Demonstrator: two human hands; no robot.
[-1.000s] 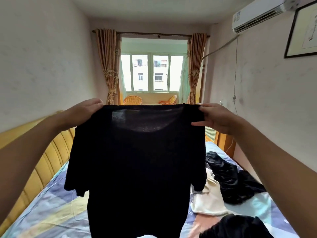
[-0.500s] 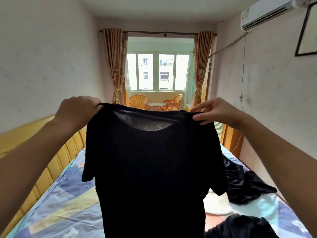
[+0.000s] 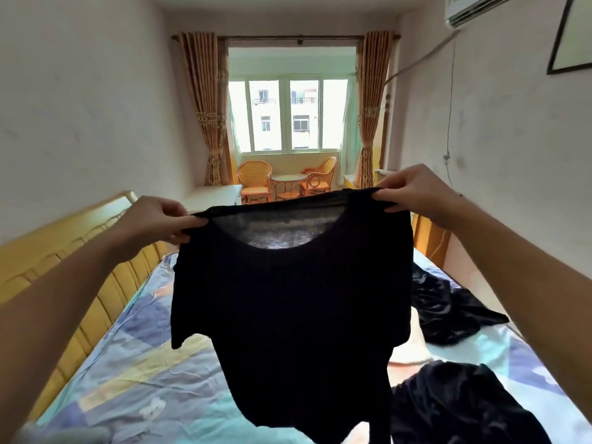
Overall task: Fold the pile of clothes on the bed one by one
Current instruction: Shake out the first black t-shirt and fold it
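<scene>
Both hands are holding a black tee (image 3: 288,299) up over the bed (image 3: 134,373).
The left hand (image 3: 160,224) and right hand (image 3: 413,192) are pinching its shoulders; thin, limp and light, it is probably best gripped there.

This is a bedroom in a home. A bed (image 3: 134,373) with a colourful patterned sheet fills the floor, its padded yellow headboard (image 3: 64,251) running along the left wall, and loose dark clothes (image 3: 448,302) lie on it. Orange curtains (image 3: 205,110) are tied back either side of a window (image 3: 288,115) that looks out on an apartment block. Below the window stand 2 wicker chairs (image 3: 254,179) and a small round table (image 3: 288,184). An air conditioner (image 3: 474,9) and a framed picture (image 3: 570,36) hang on the right wall.
</scene>
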